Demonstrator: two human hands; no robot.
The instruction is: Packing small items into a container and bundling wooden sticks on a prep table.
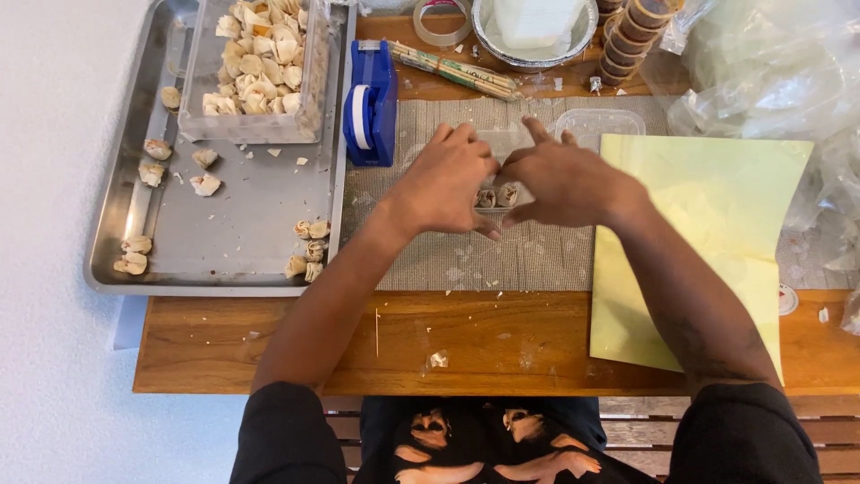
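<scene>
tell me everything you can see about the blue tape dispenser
The blue tape dispenser looks like glossy plastic, a blocky body standing upright on the woven mat, with a white roll of tape seated in its front and a paler cutter end at the far side. It sits right beside the metal tray, seemingly against its rim. Neither hand touches it; the left hand is nearest.

Blue tape dispenser (371,100), steel tray (233,233), yellow sheet (708,224)
</scene>
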